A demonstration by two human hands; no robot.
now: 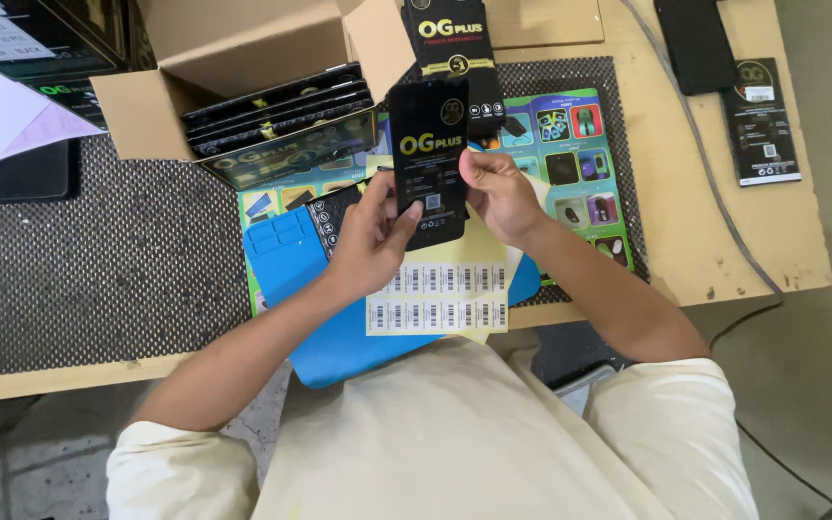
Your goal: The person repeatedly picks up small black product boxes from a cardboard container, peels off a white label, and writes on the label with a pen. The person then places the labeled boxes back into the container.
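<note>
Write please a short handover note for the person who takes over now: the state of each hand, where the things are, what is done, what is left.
Left hand: grips the black packet at its lower left edge.
Right hand: grips the packet's right edge.
Packet: held upright over the label sheet on the blue mat.
Box, behind on the left: holds a row of similar packets.
More packets: one just behind the held one, one far right on the table.
Done: cannot tell; some labels seem gone from the sheet.
Left: many labels remain on the sheet.

Bright even daylight, soft shadows, sharp focus
</note>
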